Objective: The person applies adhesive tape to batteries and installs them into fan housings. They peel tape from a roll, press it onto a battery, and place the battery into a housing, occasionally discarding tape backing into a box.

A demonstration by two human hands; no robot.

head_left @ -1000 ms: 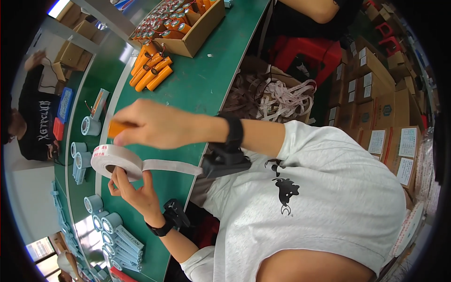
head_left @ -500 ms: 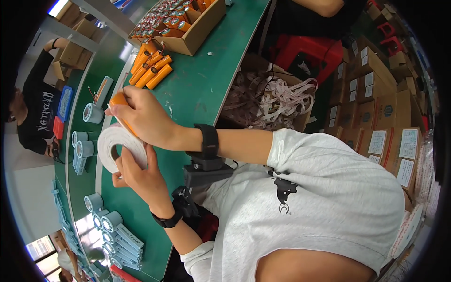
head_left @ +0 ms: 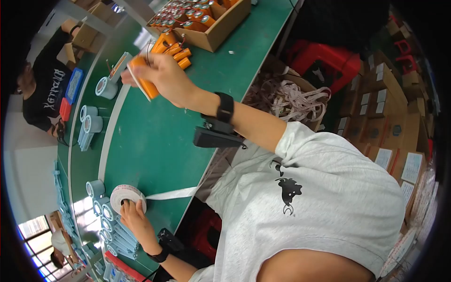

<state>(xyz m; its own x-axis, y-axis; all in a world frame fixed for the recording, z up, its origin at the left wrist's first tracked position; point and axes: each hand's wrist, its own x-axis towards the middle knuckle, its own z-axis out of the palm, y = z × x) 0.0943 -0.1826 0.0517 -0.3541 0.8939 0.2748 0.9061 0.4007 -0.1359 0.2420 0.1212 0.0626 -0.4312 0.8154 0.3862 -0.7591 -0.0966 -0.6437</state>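
My right hand (head_left: 167, 80), somewhat blurred, is raised above the green table with an orange battery pack (head_left: 149, 88) in its fingers. A white strip runs along the pack's lower edge. Farther down in the picture, my left hand (head_left: 135, 222) grips a roll of white tape (head_left: 127, 191), its fingers at the core hole. From the roll a loose white tail of tape (head_left: 171, 193) stretches right to the table's edge. The roll is beside a row of light-blue fan-shaped devices (head_left: 95, 189). Both wrists wear black straps.
A cardboard carton (head_left: 218, 37) packed with orange cells stands at the table's top, loose orange packs (head_left: 183, 55) beside it. More light-blue devices (head_left: 94, 124) stand along the left. Another person (head_left: 44, 89) is across the table. A box of discarded strips (head_left: 300, 98) adjoins a red stool (head_left: 324, 61).
My hands have separated: the right went up with the battery pack, the left down with the tape roll. A tail of tape now shows off the roll. The view has shifted slightly.
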